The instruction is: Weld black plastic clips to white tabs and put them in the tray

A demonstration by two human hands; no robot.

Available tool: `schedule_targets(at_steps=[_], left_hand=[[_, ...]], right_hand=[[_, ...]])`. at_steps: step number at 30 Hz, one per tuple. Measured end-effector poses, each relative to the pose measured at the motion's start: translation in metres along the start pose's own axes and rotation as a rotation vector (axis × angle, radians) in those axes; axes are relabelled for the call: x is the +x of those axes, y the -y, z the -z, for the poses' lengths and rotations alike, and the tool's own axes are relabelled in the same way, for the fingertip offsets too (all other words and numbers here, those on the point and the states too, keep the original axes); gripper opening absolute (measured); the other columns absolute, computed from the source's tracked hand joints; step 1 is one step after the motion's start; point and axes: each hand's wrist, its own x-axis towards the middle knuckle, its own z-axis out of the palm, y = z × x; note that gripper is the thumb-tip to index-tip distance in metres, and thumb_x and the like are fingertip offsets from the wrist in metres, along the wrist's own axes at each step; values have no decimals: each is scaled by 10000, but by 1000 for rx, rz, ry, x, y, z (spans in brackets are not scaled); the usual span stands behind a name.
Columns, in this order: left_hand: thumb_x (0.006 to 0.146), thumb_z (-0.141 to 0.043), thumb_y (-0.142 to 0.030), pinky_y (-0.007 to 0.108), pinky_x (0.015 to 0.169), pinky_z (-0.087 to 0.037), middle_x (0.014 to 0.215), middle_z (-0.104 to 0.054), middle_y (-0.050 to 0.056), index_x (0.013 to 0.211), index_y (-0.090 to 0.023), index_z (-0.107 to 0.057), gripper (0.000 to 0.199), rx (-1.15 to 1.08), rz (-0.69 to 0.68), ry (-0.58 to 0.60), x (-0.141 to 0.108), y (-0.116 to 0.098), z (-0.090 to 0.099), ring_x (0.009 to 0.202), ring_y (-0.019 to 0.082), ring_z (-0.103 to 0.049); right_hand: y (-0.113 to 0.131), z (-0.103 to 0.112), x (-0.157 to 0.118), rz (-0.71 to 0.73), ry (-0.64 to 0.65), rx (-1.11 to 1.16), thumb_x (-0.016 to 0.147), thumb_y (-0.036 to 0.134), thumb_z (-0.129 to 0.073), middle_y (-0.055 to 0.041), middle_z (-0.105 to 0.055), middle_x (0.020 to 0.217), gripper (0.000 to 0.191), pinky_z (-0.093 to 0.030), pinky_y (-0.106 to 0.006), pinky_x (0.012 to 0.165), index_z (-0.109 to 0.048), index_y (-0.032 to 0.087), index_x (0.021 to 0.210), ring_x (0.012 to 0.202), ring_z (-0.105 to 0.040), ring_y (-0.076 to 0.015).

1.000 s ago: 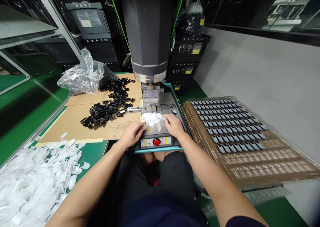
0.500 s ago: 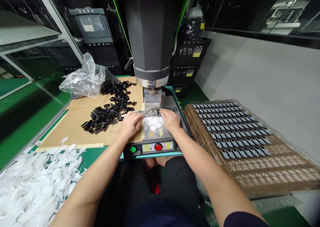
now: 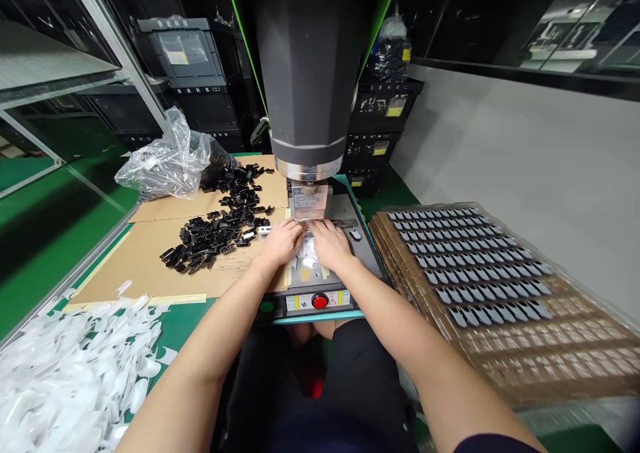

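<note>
My left hand (image 3: pixel 283 241) and my right hand (image 3: pixel 327 244) are side by side on the grey base plate (image 3: pixel 367 253) of a press machine (image 3: pixel 307 73). Their fingertips meet at the small metal fixture (image 3: pixel 310 201) right under the machine's head. A few small white pieces (image 3: pixel 309 252) lie between the two hands. The fingers are bent over the fixture, and whatever they pinch is hidden. A red button (image 3: pixel 320 301) and a green button (image 3: pixel 267 306) sit on the machine's front edge.
A heap of small black parts (image 3: pixel 220 230) lies on cardboard (image 3: pixel 150 253) to the left, with a clear plastic bag (image 3: pixel 165 160) behind it. White plastic scraps (image 3: pixel 70 366) are piled at the near left. Stacked trays of dark parts (image 3: pixel 475 266) fill the right.
Both hands have moved forward from the front of the base plate and closed in together at the fixture under the press head. The view has shifted slightly.
</note>
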Motion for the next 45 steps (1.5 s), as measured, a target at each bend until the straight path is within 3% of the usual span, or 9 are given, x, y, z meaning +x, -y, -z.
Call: schedule_targets(at_steps=[4,7,12,16,20,23,30,38,45], left_hand=[[1105,-478,-324,518,1163,-466,1282,-739,133,1202,-223,-719,279,73,48,28,-1,-15,6,1363,313,-580],[1099,-497,-374,502,1188,-442,1417,-699,116,1334,-227,-688,336,78,76,55,-10,-13,22,1381,304,-568],[1021,-587,-358,517,1135,-443,1416,-703,138,1397,-197,-657,414,202,350,62,-53,36,69,1340,348,-574],[967,-653,-404,547,1113,-411,1406,-715,149,1438,-217,-640,507,312,430,187,-79,68,88,1370,392,-535],[994,-634,-416,537,1077,-410,1311,-756,144,1411,-237,-660,454,321,441,193,-84,67,85,1319,386,-566],[993,-652,-414,529,1059,-412,1353,-736,147,1421,-240,-650,463,328,413,146,-90,59,83,1301,386,-575],[1044,-594,-458,524,987,-430,1217,-756,154,1268,-231,-729,346,432,402,164,-114,55,91,1198,381,-603],[1056,-569,-324,417,944,-506,1117,-748,91,1096,-260,-749,196,249,265,240,-116,30,85,1061,286,-678],[1023,-643,-352,371,908,-559,1083,-687,65,1083,-255,-683,121,42,434,93,-142,18,78,996,239,-691]], right_hand=[[1,3,4,-15,27,31,1038,180,-428,-95,-485,1697,614,-436,-558,1194,-457,187,1652,1566,-364,-348],[-4,3,-6,8,-54,97,1030,223,-491,-94,-521,1664,576,-424,-553,1215,-526,197,1604,1534,-397,-353],[-19,-9,-41,24,-322,270,1027,221,-496,-122,-643,1484,465,-454,-481,1200,-653,202,1464,1376,-533,-313],[-23,-20,-53,9,-377,306,1007,225,-531,-143,-676,1386,394,-495,-490,1140,-698,191,1363,1296,-566,-328],[-22,-22,-52,2,-391,301,995,214,-552,-139,-690,1356,346,-502,-481,1119,-711,187,1302,1272,-577,-327],[-23,-21,-52,-17,-407,309,982,189,-557,-129,-705,1329,317,-505,-463,1107,-720,191,1254,1250,-591,-318],[-22,-22,-53,-35,-416,307,967,186,-572,-128,-712,1293,274,-504,-452,1086,-726,206,1193,1223,-599,-310],[-22,-24,-53,-38,-430,324,962,184,-560,-130,-724,1263,251,-501,-450,1079,-727,196,1148,1204,-608,-310],[-24,-18,-54,3,-447,340,960,179,-527,-127,-730,1241,291,-499,-468,1084,-735,201,1162,1179,-621,-298]])
